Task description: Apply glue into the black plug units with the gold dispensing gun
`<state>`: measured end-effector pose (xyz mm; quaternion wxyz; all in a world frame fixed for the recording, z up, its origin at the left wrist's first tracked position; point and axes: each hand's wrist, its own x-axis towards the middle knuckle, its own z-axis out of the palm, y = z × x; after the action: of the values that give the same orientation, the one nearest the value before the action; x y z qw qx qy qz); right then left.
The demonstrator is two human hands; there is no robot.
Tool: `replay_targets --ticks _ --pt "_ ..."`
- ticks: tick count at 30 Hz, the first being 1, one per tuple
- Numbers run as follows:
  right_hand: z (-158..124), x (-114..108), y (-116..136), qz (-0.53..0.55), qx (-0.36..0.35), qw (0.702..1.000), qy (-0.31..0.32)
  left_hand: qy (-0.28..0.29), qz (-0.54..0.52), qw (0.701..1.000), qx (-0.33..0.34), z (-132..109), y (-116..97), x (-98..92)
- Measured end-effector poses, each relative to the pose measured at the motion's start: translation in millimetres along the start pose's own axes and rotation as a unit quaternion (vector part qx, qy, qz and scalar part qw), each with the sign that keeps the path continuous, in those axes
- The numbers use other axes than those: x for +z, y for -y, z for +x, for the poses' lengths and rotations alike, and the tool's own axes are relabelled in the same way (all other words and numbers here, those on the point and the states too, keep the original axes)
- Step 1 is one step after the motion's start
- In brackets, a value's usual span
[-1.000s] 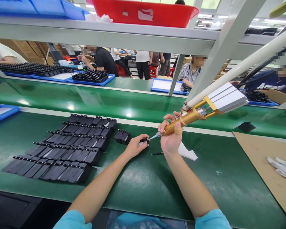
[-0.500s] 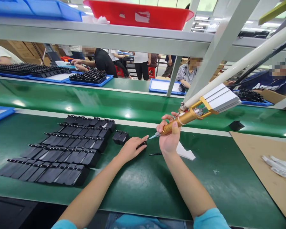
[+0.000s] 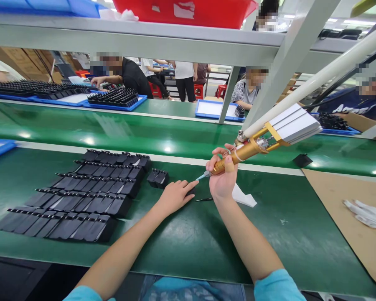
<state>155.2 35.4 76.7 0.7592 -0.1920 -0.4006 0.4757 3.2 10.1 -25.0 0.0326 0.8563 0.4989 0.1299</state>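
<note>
My right hand (image 3: pixel 223 179) is wrapped round a gold dispensing tool (image 3: pixel 238 155) whose clear tip (image 3: pixel 202 176) points left and down. A white hose and a grey block hang from the tool's rear. My left hand (image 3: pixel 174 195) lies on the green mat with fingers stretched flat over a small black part (image 3: pixel 191 192), just below the tip. Two more black parts (image 3: pixel 158 177) stand close to the left of that hand. Rows of black plastic parts (image 3: pixel 81 196) lie further left.
White paper (image 3: pixel 242 196) and a thin black tool (image 3: pixel 204 199) lie by my right wrist. Cardboard (image 3: pixel 347 213) with white gloves (image 3: pixel 368 213) sits at right. A green conveyor (image 3: pixel 144 133) runs behind, with blue trays (image 3: pixel 115 102) and other people beyond. A red bin (image 3: pixel 188 10) sits overhead.
My left hand went from pinching the small black part to lying flat over it on the mat. My right hand and the dispensing tool stayed almost where they were.
</note>
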Motion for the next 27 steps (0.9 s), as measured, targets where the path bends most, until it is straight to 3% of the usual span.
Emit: replay_targets --ticks 11,16,22,24,27 --pt "0.5 -0.8 -0.3 0.009 -0.005 1.0 0.001 0.013 -0.006 1.0 0.028 0.4 -2.0 -5.8" --pt "1.3 -1.2 -0.3 0.004 -0.007 1.0 -0.005 -0.063 0.071 0.991 -0.096 -6.0 -6.2 -0.2" --pt "1.5 -1.7 1.3 0.016 -0.002 1.0 -0.003 -0.182 0.114 0.948 -0.236 -6.4 3.8 -4.7" --pt "1.6 -2.0 1.3 0.015 -0.004 1.0 -0.001 -0.19 0.12 0.933 -0.28 -6.4 10.7 -8.1" --pt "2.2 -2.3 1.2 0.016 -0.005 1.0 -0.002 -0.159 0.089 0.924 -0.337 -7.8 20.0 -11.4"
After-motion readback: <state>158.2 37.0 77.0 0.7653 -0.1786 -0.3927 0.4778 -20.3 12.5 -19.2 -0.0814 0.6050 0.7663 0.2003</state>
